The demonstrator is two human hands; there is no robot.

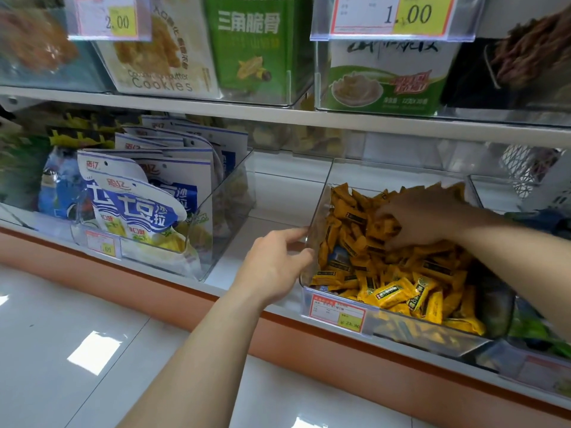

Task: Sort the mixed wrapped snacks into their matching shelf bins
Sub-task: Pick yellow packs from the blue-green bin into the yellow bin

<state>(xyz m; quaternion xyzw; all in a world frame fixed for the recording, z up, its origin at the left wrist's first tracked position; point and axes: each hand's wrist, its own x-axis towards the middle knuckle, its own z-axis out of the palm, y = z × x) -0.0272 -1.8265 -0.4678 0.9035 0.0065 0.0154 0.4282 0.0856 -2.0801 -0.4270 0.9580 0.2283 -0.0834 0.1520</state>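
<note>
A clear plastic bin (318, 211) on the lower shelf is heaped with several small yellow-orange wrapped snacks (395, 291). A bluish wrapper (340, 256) lies among them near the bin's left wall. My right hand (423, 217) reaches down into the pile, fingers curled among the yellow snacks; whether it holds one is hidden. My left hand (278, 261) holds the bin's left wall, thumb and fingers at its front edge.
Left of a bare stretch of shelf, another clear bin (216, 217) holds white-and-blue snack bags (139, 205). The upper shelf (278, 115) carries bins with cookie and green packets. A price label (338, 312) is on the bin's front. Green packets (537, 332) lie right.
</note>
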